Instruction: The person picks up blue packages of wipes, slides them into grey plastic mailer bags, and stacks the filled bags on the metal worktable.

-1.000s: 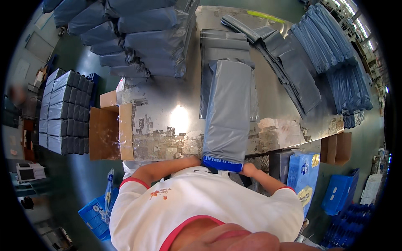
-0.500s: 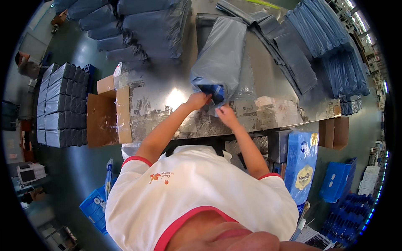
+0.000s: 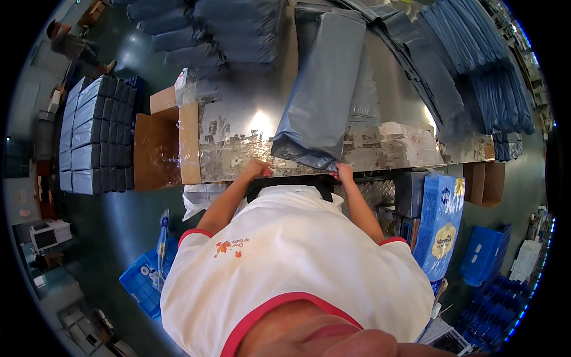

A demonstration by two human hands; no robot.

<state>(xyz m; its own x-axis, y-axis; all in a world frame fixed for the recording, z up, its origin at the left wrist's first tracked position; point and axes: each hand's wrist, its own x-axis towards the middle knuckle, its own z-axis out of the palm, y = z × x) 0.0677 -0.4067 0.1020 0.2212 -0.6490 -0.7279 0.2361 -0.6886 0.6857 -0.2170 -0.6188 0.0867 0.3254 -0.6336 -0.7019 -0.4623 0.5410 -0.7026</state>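
A filled grey plastic mailing bag lies lengthwise on the metal table, its near end at the table's front edge. My right hand pinches the near right corner of this bag. Left of the bag, my left hand hovers by the table edge with its fingers curled, apart from the bag. Whether anything small is in those fingers is hidden. Another flat grey bag shows under the far left side of the filled one.
Stacked filled grey bags stand at the far left of the table. Loose flat bags and bundled bluish bags lie at right. An open cardboard box adjoins the left edge. A person walks at far left.
The bag's near end has come toward me and its mouth now looks flattened, hiding the dark blue contents. My left hand has let go and moved left. The right hand still grips the bag's corner.
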